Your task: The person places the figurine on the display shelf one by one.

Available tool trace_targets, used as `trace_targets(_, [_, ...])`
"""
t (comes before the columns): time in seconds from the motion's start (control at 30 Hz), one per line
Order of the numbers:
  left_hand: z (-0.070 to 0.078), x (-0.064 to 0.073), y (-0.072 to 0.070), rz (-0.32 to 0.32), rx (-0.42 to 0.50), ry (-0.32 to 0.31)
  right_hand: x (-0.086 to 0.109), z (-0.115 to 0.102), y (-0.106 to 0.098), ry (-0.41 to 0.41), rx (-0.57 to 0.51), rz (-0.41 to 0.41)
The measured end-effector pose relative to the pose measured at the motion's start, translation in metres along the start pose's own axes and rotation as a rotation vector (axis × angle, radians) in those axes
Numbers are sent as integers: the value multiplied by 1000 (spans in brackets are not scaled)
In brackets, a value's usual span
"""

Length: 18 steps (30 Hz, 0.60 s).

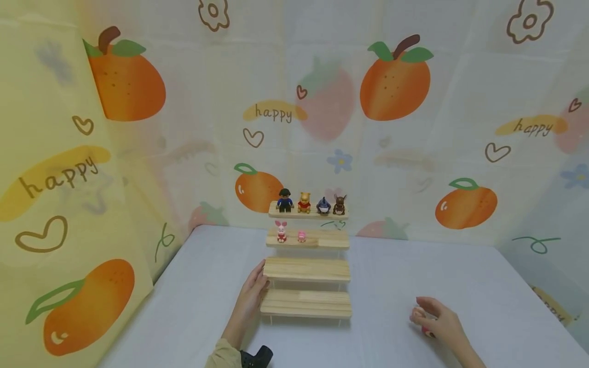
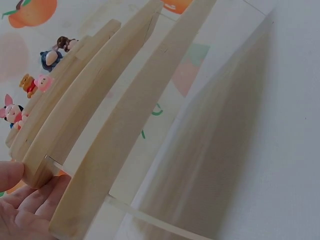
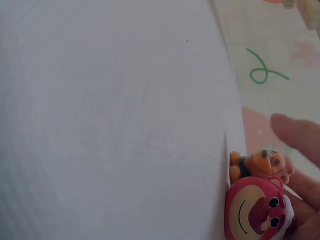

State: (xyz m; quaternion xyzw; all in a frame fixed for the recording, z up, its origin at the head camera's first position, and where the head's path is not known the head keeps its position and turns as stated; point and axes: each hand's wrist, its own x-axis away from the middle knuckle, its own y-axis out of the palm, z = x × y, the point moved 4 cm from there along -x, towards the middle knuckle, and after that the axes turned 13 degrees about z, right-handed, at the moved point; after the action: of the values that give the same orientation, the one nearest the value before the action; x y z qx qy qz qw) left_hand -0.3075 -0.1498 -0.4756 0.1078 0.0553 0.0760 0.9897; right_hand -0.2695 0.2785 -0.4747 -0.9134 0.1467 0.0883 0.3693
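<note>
My left hand grips the left end of a wooden plank, second from the bottom of a stepped display shelf. In the left wrist view, the thumb lies against the plank's end and the other fingers curl beneath it. Out to the right, my right hand holds two toy figurines low over the table. One is a pink bear figurine with a cream muzzle. Beside it is a small tan figurine with an orange muzzle and feet; the fingers partly hide both.
The top plank bears several figurines, among them a yellow bear in red. A pink-eared figurine and a small pink one stand one step lower. The white table meets a fruit-printed cloth backdrop.
</note>
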Motion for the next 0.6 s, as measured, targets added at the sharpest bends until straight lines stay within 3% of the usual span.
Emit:
trace_targets(0.13, [0,0,0,-11,7,1,1,0,2,32,15,-27])
trace_targets(0.6, [1,0,0,-21,41,-9,-2,2,3,10,32,0])
